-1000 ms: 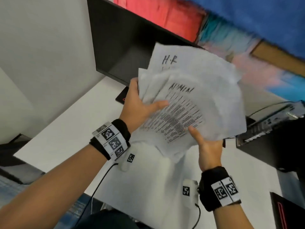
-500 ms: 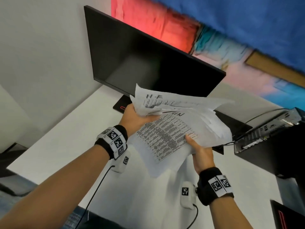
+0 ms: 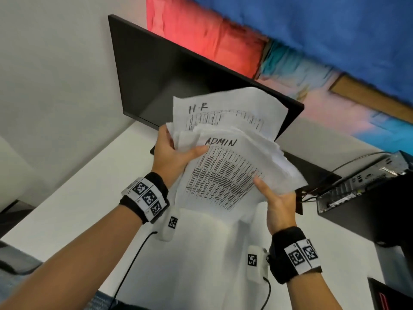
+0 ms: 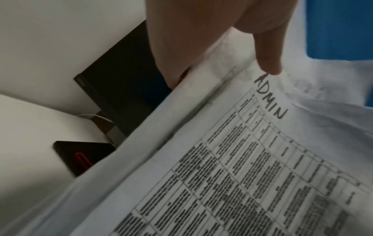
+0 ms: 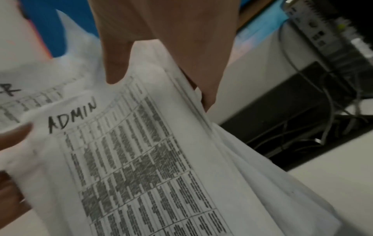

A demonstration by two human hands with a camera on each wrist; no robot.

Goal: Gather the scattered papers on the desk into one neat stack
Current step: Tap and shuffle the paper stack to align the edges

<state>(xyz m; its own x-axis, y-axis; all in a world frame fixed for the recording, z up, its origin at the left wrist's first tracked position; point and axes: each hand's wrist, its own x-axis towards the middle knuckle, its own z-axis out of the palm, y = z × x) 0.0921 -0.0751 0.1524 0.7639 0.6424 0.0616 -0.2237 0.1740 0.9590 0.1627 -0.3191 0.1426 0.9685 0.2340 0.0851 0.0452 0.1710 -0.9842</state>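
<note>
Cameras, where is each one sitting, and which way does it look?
Head: up on the person's head, looking down at both arms, the left hand, the right hand, the papers and the monitor.
Left wrist: on the left wrist, looking along the left thumb at the ADMIN sheet.
Right wrist: on the right wrist, looking along the right fingers.
All three show the ADMIN sheet.
</note>
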